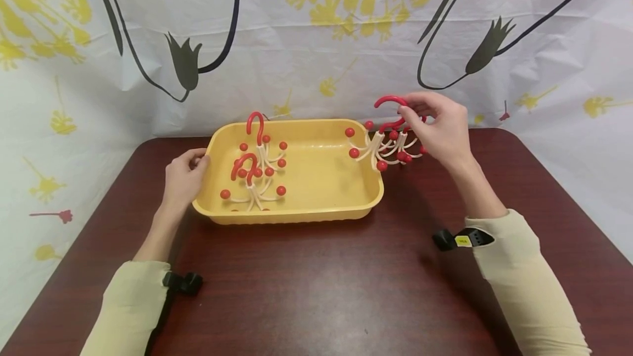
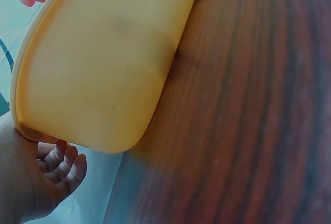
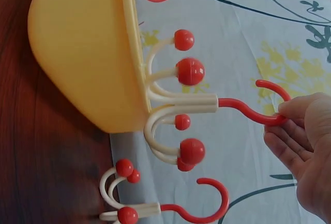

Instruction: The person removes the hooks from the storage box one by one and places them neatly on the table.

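A yellow plastic tub (image 1: 296,216) sits on the table. My left hand (image 1: 182,178) grips its left rim; in the left wrist view the fingers (image 2: 70,164) curl at the tub's outer wall. With thumb and fingers, my right hand (image 1: 441,125) pinches the red hook of a swivel hanger (image 3: 194,102), whose cream arms end in red balls. This hanger hangs upright at the tub's right rim; whether it touches the rim I cannot tell. Inside the tub's left half stand two similar hangers, a rear one (image 1: 260,150) and a front one (image 1: 251,190).
Another hanger (image 3: 151,208) stands on the table just right of the tub, partly hidden behind the held one in the head view. A dark red-brown table (image 1: 316,284) extends toward me. Behind it hangs a white patterned sheet (image 1: 306,70).
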Available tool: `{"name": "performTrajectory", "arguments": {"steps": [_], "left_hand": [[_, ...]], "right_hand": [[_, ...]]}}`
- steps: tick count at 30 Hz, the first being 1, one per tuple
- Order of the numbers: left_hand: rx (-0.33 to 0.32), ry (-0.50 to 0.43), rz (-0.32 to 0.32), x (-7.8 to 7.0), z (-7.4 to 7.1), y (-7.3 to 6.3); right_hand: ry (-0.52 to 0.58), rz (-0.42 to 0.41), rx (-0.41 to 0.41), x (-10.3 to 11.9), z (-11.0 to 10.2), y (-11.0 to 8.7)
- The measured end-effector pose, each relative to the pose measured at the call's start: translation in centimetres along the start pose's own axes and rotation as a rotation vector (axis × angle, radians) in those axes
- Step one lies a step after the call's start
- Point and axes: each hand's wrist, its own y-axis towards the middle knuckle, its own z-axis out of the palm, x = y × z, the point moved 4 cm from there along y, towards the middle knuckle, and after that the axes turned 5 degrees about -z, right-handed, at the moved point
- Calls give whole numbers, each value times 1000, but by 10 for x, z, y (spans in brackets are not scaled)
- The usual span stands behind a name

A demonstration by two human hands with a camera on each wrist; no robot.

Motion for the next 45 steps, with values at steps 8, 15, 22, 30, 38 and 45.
{"name": "performTrajectory", "arguments": {"steps": [8,15,22,30,38,45], "left_hand": [[2,4,-3,0,-1,0],[-2,3,-7,2,-1,0],[-2,1,-10,2,-2,-1],[0,-4,-3,0,-2,0],[3,-8,-12,0,0,0],[10,-5,-27,-1,0,-1]], "right_hand": [[-21,4,-21,-3,-14,-5],[-47,-12,-45,-6,-27,-8],[-72,0,-59,-17,-41,-14],[-76,40,-93,-26,-61,-20],[-65,78,-169,-35,-87,-23],[-122,117,-196,-48,-105,-26]]}}
